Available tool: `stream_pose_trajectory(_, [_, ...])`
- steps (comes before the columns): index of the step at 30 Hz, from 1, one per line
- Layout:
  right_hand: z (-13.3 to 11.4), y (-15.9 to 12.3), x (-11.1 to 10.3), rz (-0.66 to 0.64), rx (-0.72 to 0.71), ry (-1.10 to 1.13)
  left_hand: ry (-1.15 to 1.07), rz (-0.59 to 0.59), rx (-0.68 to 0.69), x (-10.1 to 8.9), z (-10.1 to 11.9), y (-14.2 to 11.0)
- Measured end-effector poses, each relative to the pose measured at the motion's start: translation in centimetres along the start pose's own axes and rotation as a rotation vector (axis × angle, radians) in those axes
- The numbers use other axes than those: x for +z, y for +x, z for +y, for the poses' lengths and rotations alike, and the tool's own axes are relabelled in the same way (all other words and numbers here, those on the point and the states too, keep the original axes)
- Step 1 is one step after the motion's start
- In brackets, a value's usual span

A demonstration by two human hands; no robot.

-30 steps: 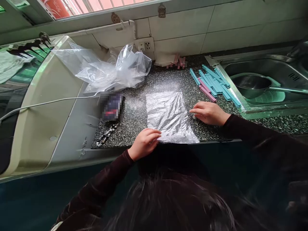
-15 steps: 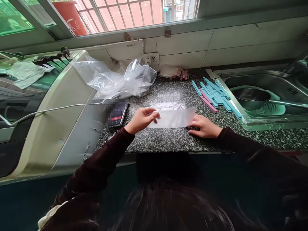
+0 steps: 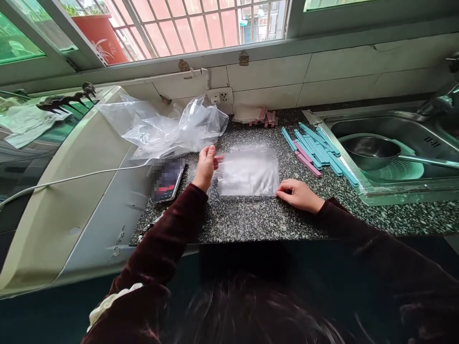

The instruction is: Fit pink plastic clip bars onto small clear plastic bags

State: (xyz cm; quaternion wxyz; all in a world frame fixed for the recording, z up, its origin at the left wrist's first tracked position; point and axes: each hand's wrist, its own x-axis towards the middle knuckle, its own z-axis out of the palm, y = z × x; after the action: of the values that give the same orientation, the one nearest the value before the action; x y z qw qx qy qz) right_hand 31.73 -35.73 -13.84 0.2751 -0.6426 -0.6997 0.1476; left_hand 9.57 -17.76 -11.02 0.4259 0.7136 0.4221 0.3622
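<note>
A clear plastic bag (image 3: 248, 173), folded in half, lies on the speckled granite counter (image 3: 251, 220). My left hand (image 3: 205, 166) pinches the bag's far left corner between thumb and fingers. My right hand (image 3: 298, 195) lies with curled fingertips pressing the bag's near right corner onto the counter. A row of blue and pink sealing clips (image 3: 315, 149) lies to the right of the bag, beyond my right hand.
A heap of crumpled clear bags (image 3: 168, 128) sits at the back left. A phone (image 3: 168, 178) lies left of my left hand. A sink (image 3: 394, 143) with a metal bowl (image 3: 371, 152) is at the right. More pink clips (image 3: 265, 117) lean by the wall.
The bag lay flat and full length; my left hand lifted its near edge and carried it away from me, folding it in half. My right hand stayed at the bag's right side.
</note>
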Motion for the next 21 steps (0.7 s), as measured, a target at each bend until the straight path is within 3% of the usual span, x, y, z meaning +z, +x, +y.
stream_pose_trajectory(1, [0.1, 0.0, 0.0, 0.009, 0.007, 0.012, -0.100, 0.116, -0.093, -0.4, -0.9, -0.9])
stream_pose_trajectory(3, [0.1, -0.1, 0.2, 0.028, 0.022, 0.034, -0.196, 0.180, -0.178, -0.9, -2.3, -3.2])
stream_pose_trajectory(5, [0.1, -0.1, 0.3, 0.041, 0.033, 0.044, -0.199, 0.135, -0.154, -1.1, -3.3, -5.3])
stream_pose_trajectory(8, [0.0, -0.2, 0.5, 0.059, 0.060, 0.030, -0.172, -0.031, -0.072, -0.7, -3.7, -7.0])
stream_pose_trajectory(12, [-0.2, -0.3, 0.5, 0.069, 0.124, -0.009, -0.058, -0.107, -0.016, 0.4, -3.4, -6.9])
stream_pose_trajectory(21, [-0.4, -0.5, 0.3, 0.099, 0.225, -0.159, 0.291, -0.031, 0.085, 1.5, -3.6, -6.0])
